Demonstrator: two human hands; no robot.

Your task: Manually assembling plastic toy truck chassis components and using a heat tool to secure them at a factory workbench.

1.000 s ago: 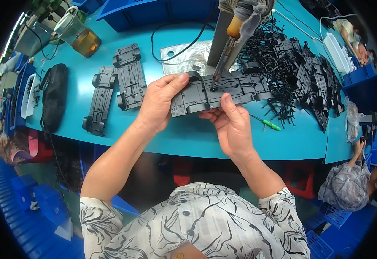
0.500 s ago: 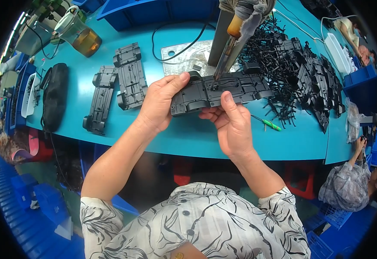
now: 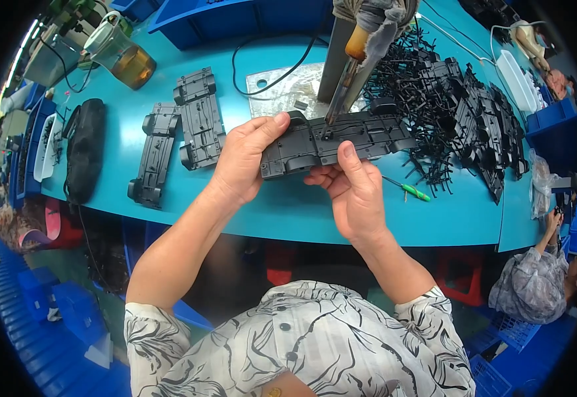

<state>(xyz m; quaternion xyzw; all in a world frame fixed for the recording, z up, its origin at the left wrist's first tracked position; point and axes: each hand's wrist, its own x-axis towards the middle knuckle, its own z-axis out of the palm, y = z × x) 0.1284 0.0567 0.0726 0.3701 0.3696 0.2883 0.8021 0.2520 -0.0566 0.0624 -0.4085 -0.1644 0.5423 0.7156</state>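
Observation:
A black plastic toy car chassis (image 3: 361, 137) is held slightly tilted above the table, its ribbed side facing up. My left hand (image 3: 243, 157) grips its left end, thumb on top. My right hand (image 3: 358, 202) is closed on the near edge around the middle, its thumb over the edge and its fingers partly hidden beneath. From above, the hot-iron tool (image 3: 358, 45) with an orange handle and cloth wrapping points its metal tip down at the chassis's middle; whether it touches I cannot tell. Two similar chassis, one farther (image 3: 200, 119) and one nearer (image 3: 153, 155), lie to the left.
A metal plate (image 3: 278, 89) lies behind the chassis, beside an upright post (image 3: 336, 63). Loose black parts (image 3: 394, 73) and piled chassis (image 3: 490, 132) cover the right side, near a green-handled tool (image 3: 416, 192). At left are a jug (image 3: 133, 65) and black pouch (image 3: 84, 152).

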